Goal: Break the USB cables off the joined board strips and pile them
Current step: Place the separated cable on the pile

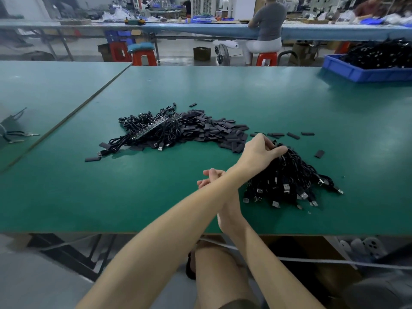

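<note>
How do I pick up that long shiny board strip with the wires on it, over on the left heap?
Probably by its near end. The board strip lies slanted on top of the cable heap, and wires seem to leave along both long sides, so the short end nearest you looks barest. Come from the near left and pinch it flat, top and bottom.

green table (223, 90) | centre: board strip (156, 127) with cables, black sleeve heap (218, 130) | right: cable pile (289, 175) | far right: blue bin (356, 73)
</note>
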Demonstrator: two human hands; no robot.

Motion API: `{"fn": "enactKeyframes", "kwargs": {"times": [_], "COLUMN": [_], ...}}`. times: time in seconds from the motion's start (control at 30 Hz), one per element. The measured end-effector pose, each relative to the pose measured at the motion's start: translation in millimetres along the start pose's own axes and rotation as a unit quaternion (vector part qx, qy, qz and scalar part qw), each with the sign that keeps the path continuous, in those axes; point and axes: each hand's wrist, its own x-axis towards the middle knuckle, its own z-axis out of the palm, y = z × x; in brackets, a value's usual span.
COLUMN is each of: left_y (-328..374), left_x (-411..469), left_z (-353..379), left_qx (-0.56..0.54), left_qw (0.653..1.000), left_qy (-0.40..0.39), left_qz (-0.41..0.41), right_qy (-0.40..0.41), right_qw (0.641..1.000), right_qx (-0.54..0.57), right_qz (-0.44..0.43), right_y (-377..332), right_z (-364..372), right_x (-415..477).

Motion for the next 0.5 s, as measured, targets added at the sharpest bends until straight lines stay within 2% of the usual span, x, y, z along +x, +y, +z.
{"fn": "enactKeyframes", "kwargs": {"times": [0.13,0.2,0.37,0.43,0.5], "left_y": [-15,-30,-84,-107,-128], "left_x": [13,23,39,40,39], "left_z": [-55,-94,-179,-205,-226], "left_qx": [0.013,0.070,0.272,0.343,0.396], "left_qw": [0.996,0.987,0.922,0.891,0.868], "left_qy": [0.078,0.142,0.269,0.287,0.269], "left_qz": [0.034,0.025,-0.053,-0.081,-0.131], "right_qy": [0.018,0.023,0.006,-0.005,-0.012], "right_qw": [0.998,0.999,0.997,0.996,0.996], "right_qx": [-0.048,-0.037,-0.068,-0.074,-0.083], "right_qz": [-0.026,-0.025,-0.039,-0.043,-0.044], "right_y": [-3,-4,-1,0,1], "right_z": [2,5,4,2,2], "right_x": [-1,-1,0,1,1]}}
